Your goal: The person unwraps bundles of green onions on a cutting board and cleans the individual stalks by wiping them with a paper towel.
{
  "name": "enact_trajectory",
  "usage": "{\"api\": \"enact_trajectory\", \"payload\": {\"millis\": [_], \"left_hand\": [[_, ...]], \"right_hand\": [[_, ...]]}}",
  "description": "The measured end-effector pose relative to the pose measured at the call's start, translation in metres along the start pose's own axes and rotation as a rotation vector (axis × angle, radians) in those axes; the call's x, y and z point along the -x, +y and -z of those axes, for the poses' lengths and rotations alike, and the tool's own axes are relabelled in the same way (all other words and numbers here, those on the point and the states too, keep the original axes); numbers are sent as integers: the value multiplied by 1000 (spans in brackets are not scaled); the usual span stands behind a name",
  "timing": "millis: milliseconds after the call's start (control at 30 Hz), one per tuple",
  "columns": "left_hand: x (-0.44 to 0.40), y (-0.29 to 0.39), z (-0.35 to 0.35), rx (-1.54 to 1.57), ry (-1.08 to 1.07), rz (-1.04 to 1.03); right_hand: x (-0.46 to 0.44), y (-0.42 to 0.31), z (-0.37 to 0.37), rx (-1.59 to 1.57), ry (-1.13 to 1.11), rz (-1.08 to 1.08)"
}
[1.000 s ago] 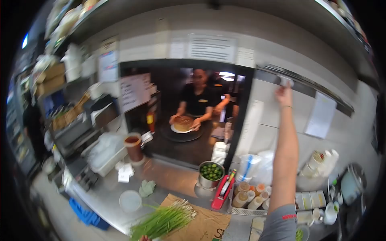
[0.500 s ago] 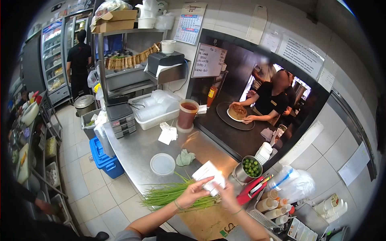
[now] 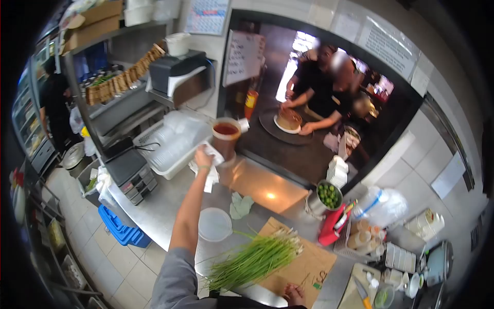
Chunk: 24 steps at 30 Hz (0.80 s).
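A small white paper slip point(image 3: 214, 153) is above the steel counter point(image 3: 160, 207), just beside a tall translucent plastic tub of reddish-brown liquid point(image 3: 229, 143). The left hand point(image 3: 204, 156) pinches it between thumb and fingers; the arm stretches almost straight forward from its grey short sleeve point(image 3: 177, 273), wrist in line with the forearm. Beneath that hand lie more crumpled white papers point(image 3: 211, 181), and to their left sits a white plastic basket point(image 3: 165, 174) filled with clear plastic containers point(image 3: 177, 138).

The right hand point(image 3: 294, 293) is drawn in low near the body, fingers curled, over a flat brown paper bag point(image 3: 318, 257); whether it grips anything I cannot tell. Long green onions point(image 3: 252, 261) lie across the bag, the roots pointing away. Nearer the middle are a round translucent lid point(image 3: 215, 225) and a crumpled pale-green cloth point(image 3: 240, 206). Beyond, through the dark-framed opening, a person holds a round brown cake point(image 3: 289, 119).
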<state>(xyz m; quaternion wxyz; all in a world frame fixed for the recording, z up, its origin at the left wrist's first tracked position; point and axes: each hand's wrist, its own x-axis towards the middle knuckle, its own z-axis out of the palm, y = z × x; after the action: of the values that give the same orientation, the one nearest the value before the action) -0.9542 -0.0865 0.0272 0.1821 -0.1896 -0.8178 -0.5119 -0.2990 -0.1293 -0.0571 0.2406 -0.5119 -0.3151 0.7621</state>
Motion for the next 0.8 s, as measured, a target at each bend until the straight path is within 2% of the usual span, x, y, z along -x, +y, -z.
{"api": "enact_trajectory", "payload": {"millis": [33,100,167,233,300,400,467,533,600,633,667,700,733,800], "left_hand": [[1,-18,-9,7,1,118],[13,-38,-13,-45,-102,313],[36,-75,-19,-170,-170,324],[38,-101,-26,-199,-317,284],[50,-79,-17,-8,-73,206],[86,-19,30,-48,-3,251],[122,-45,49,-244,-414,-20],[154,-17,100,-410,-771,-20],[175,-39,116,-559,-697,-116],[178,-89,103,-529,-579,-300],[182,-86,117,-436,-456,-401],[179,-87,128,-427,-584,-201],[172,-102,132,-400,-669,-113],[172,-123,151,-221,-455,-142]], "right_hand": [[41,-29,-33,23,8,111],[58,-29,-39,-16,113,153],[75,-24,-44,31,113,234],[100,-34,-61,9,181,181],[117,-38,-74,-5,221,192],[126,-31,-72,-11,194,260],[129,-30,-70,-35,207,261],[124,-26,-66,-42,189,272],[126,-26,-64,-28,172,273],[127,-30,-66,-14,167,281],[127,-32,-64,26,151,306],[128,-34,-61,65,145,333],[130,-38,-60,77,124,351],[131,-40,-53,115,81,399]]}}
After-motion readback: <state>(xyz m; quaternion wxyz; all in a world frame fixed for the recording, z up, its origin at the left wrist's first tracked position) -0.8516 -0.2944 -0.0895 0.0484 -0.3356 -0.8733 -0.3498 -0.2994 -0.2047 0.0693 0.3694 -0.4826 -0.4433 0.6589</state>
